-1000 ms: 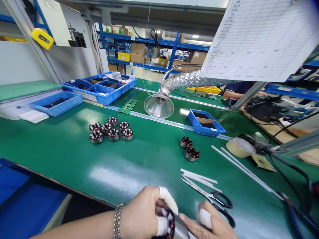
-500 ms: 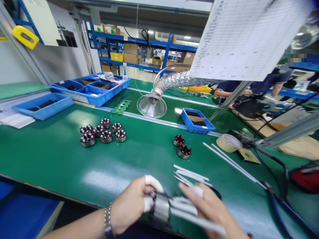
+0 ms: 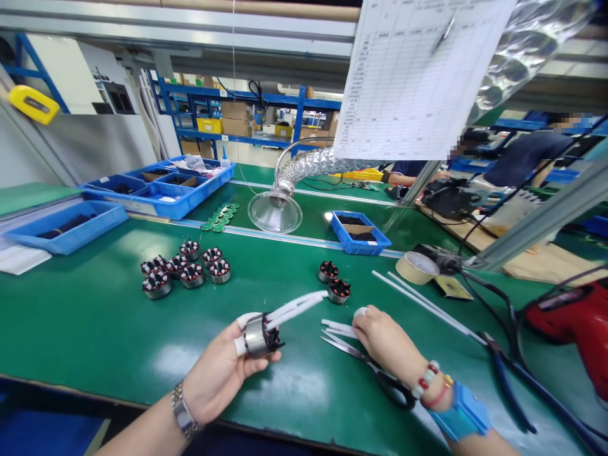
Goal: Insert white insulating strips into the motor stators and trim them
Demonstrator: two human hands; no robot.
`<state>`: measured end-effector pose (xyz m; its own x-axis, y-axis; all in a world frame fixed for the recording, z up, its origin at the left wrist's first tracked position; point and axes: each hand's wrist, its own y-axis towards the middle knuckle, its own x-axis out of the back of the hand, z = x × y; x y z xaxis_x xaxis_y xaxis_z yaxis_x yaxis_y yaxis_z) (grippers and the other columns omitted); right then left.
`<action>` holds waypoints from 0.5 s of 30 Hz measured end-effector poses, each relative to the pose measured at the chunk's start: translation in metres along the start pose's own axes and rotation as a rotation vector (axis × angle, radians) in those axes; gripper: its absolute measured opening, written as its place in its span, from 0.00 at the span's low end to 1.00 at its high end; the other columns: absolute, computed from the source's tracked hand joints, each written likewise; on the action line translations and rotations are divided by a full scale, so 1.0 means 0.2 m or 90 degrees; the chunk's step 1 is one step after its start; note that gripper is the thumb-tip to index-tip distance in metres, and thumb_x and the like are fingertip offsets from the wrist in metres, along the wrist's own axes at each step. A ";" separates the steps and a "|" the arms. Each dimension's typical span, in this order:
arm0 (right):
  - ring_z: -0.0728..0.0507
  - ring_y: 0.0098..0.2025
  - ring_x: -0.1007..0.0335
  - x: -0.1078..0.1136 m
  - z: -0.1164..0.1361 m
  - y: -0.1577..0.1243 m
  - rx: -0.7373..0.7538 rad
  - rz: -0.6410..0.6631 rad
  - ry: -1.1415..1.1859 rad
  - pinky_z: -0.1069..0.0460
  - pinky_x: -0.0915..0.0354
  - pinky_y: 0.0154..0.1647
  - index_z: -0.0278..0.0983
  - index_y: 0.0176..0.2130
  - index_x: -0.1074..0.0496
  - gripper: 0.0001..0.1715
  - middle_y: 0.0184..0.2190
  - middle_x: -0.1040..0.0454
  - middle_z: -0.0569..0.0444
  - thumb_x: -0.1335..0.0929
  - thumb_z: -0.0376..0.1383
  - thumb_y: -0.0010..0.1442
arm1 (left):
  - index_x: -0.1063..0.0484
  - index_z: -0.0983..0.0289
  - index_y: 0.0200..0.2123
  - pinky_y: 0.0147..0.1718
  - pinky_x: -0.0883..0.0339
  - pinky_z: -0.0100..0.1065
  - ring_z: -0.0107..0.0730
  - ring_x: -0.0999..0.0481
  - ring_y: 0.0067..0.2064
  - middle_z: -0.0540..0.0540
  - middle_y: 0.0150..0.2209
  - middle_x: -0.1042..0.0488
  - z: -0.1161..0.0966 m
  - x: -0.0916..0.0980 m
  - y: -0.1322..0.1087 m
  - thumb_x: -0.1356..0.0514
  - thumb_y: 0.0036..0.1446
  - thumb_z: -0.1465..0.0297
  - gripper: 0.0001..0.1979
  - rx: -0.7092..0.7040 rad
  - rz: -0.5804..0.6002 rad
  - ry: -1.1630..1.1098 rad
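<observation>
Left hand (image 3: 213, 373) grips a copper-wound motor stator (image 3: 256, 335) just above the green tabletop (image 3: 95, 329), white insulating strips (image 3: 299, 305) poking out of it. Right hand (image 3: 387, 339) empty, resting just beside scissors (image 3: 344, 347) and loose white strips (image 3: 338, 328); fingertips maybe touching them, hard to tell. More stators (image 3: 185, 269) sit ahead of left hand.

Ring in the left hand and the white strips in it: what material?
The ring in the left hand looks like bare metal, steel or aluminium, smooth with a silvery sheen. The white strips look like thin plastic or insulating paper: matte, and bending slightly; can't tell which.
</observation>
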<state>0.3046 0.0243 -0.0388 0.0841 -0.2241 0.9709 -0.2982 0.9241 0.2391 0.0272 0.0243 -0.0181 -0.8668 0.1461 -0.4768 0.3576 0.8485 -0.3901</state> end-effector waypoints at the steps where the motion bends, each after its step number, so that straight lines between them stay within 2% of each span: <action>1: 0.46 0.24 0.37 0.01 0.00 0.00 -0.003 -0.013 0.009 0.52 0.41 0.25 0.36 0.19 0.34 0.13 0.19 0.32 0.52 0.39 0.28 0.52 | 0.37 0.65 0.41 0.25 0.32 0.24 0.31 0.23 0.30 0.56 0.34 0.24 0.00 -0.01 0.00 0.41 0.49 0.76 0.15 0.002 0.005 -0.001; 5: 0.48 0.25 0.35 0.10 0.06 -0.03 -0.009 -0.084 0.073 0.53 0.38 0.28 0.37 0.28 0.35 0.08 0.23 0.31 0.54 0.41 0.30 0.55 | 0.39 0.65 0.44 0.25 0.32 0.23 0.30 0.23 0.29 0.58 0.34 0.24 0.02 -0.02 -0.01 0.42 0.50 0.77 0.17 0.028 0.006 -0.010; 10: 0.50 0.26 0.34 0.22 0.29 -0.13 0.051 -0.184 0.227 0.56 0.37 0.27 0.39 0.32 0.38 0.06 0.25 0.31 0.57 0.41 0.30 0.57 | 0.40 0.64 0.45 0.19 0.35 0.20 0.25 0.25 0.23 0.55 0.30 0.24 0.03 -0.04 -0.03 0.42 0.49 0.78 0.19 0.070 0.041 -0.018; 12: 0.50 0.26 0.34 0.23 0.35 -0.14 0.068 -0.208 0.274 0.56 0.37 0.27 0.39 0.32 0.37 0.06 0.25 0.31 0.57 0.39 0.28 0.56 | 0.39 0.64 0.45 0.22 0.32 0.23 0.28 0.24 0.25 0.55 0.31 0.24 0.04 -0.05 -0.04 0.42 0.49 0.78 0.19 0.062 0.064 -0.022; 15: 0.49 0.26 0.32 0.20 0.38 -0.14 0.061 -0.241 0.294 0.56 0.35 0.27 0.38 0.32 0.35 0.06 0.25 0.29 0.56 0.39 0.28 0.55 | 0.39 0.65 0.46 0.31 0.30 0.30 0.38 0.22 0.33 0.59 0.37 0.24 0.03 -0.05 -0.05 0.43 0.49 0.78 0.19 0.061 0.122 -0.028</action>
<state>0.2442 -0.0350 -0.0051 0.5990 -0.3543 0.7181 -0.2498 0.7694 0.5879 0.0341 0.0109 -0.0145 -0.7644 0.2762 -0.5826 0.5480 0.7544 -0.3613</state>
